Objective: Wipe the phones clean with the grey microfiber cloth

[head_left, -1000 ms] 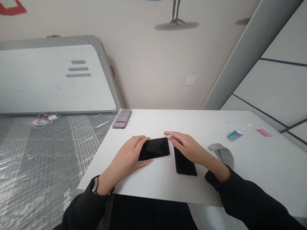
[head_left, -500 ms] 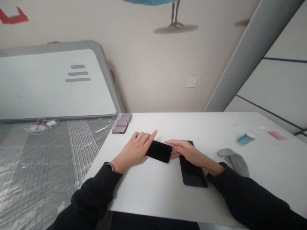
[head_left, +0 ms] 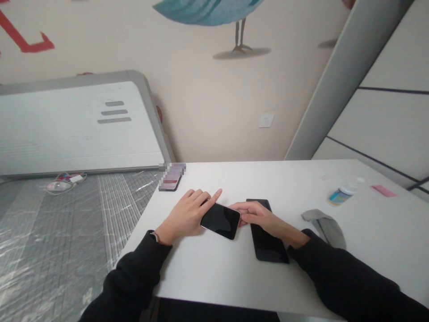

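Between my two hands lies a black smartphone [head_left: 220, 221] with a pale rim, its dark glass facing up, just above the white table [head_left: 208, 273]. My left hand [head_left: 186, 214] grips its left end, with the index finger raised past the top edge. My right hand [head_left: 259, 215] reaches across from the right, fingers closed on the phone's right end. Under that hand lies a second black slab, probably a phone [head_left: 269, 246], flat on the table and partly hidden by my fingers and wrist.
A small pixelated item [head_left: 170, 178] lies at the far table edge. To the right are a grey cloth [head_left: 326, 228], a small bottle with a blue label [head_left: 340, 197] and a pink strip [head_left: 384, 191]. Plastic sheeting [head_left: 67, 237] covers the floor on the left.
The smartphone has turned clockwise between my hands, and my left index finger has lifted. The table sits lower in the view as my head has tilted up.
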